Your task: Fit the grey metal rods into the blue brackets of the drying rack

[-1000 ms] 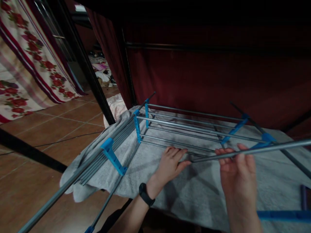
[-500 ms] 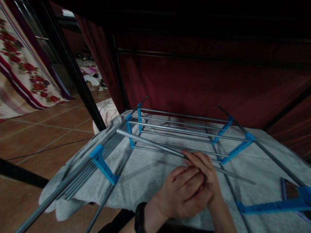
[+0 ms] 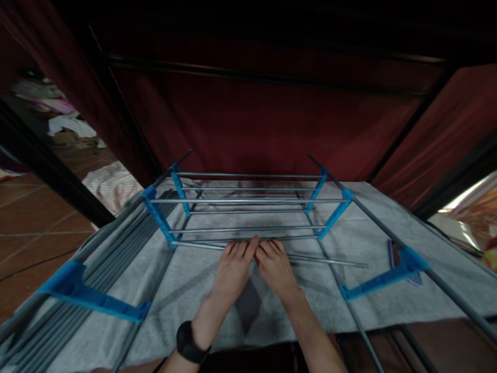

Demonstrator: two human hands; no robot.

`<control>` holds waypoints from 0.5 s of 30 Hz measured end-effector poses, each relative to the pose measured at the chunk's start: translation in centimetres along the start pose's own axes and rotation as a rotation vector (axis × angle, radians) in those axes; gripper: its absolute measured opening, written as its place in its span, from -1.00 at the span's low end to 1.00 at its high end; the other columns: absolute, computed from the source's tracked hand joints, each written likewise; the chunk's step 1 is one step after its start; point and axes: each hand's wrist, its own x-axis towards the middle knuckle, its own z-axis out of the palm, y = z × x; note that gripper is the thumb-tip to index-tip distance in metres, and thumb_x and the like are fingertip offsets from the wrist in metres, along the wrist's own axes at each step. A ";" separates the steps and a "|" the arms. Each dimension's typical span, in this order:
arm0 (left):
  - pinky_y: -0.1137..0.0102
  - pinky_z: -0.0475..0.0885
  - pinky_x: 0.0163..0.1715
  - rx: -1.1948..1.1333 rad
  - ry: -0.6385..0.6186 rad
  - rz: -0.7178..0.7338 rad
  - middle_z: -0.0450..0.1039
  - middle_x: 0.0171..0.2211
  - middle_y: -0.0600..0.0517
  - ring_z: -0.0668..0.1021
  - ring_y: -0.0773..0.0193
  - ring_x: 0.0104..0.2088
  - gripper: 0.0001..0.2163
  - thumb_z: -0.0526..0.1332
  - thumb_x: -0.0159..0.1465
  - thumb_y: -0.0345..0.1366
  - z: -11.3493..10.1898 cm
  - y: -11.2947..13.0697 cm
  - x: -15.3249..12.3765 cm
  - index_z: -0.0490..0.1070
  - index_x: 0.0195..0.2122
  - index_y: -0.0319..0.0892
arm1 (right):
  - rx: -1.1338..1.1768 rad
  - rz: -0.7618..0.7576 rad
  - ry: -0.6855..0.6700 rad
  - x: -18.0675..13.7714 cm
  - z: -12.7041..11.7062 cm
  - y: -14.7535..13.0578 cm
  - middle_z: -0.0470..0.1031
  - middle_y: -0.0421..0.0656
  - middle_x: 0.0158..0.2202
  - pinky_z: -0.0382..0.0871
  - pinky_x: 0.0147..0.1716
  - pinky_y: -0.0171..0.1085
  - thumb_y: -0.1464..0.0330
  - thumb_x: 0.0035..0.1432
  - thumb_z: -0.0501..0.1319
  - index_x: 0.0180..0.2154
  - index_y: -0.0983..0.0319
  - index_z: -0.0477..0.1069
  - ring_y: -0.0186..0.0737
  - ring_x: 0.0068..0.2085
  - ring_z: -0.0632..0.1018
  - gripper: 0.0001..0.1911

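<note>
My left hand (image 3: 234, 269) and my right hand (image 3: 277, 269) are side by side, thumbs nearly touching, with their fingers curled over a loose grey metal tube (image 3: 330, 260). The tube lies crosswise in front of the half-built rack, its left end close to the foot of a blue plastic bracket (image 3: 159, 217). Its right end sticks out past a lower side pole (image 3: 355, 316). Beyond my hands, several crossbars (image 3: 248, 200) join the left brackets to a right blue bracket (image 3: 334, 213). Nearer me are a left blue bracket (image 3: 97, 300) and a right one (image 3: 388, 277) with no bar between them.
Several spare tubes (image 3: 116, 259) lie bundled along the left on the grey blanket (image 3: 202, 305). A dark flat object with a purplish edge (image 3: 415, 280) is partly under the right bracket. Black bed-frame posts (image 3: 50, 166) and a dark red curtain (image 3: 248, 129) surround the space.
The tube has swung from a slant to nearly level and moved in against the rack. My hands, earlier overlapping, are now side by side on it. My view has turned right.
</note>
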 end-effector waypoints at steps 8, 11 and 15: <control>0.15 0.48 -0.06 -0.073 -0.093 -0.074 0.66 -0.09 -0.09 0.66 0.04 -0.10 -0.57 0.04 0.34 -0.55 0.4 -4.8 -1.0 0.54 0.10 -0.09 | -0.032 0.260 0.068 -1.1 0.1 4.4 0.59 -0.09 -0.10 0.21 0.23 0.02 0.51 0.33 0.12 -0.05 0.13 0.55 -0.09 -0.05 0.55 -0.70; 0.18 0.50 -0.04 -0.149 -0.108 -0.127 0.68 -0.09 -0.06 0.67 0.07 -0.09 -0.61 0.04 0.36 -0.48 0.3 -7.1 -1.6 0.55 0.07 -0.08 | -0.043 0.325 0.152 -1.8 -0.4 6.2 0.57 -0.03 0.00 0.04 0.35 0.17 0.51 0.31 0.09 -0.10 0.15 0.54 -0.05 0.05 0.53 -0.70; 0.19 0.52 -0.03 -0.222 -0.103 -0.162 0.70 -0.11 -0.04 0.68 0.07 -0.09 -0.65 0.04 0.36 -0.40 0.0 -9.0 -2.4 0.57 0.00 -0.06 | 0.048 0.517 0.392 -2.8 -1.3 9.0 0.40 0.07 0.25 -0.07 0.39 0.30 0.44 0.27 0.13 -0.02 0.16 0.50 0.09 0.32 0.34 -0.71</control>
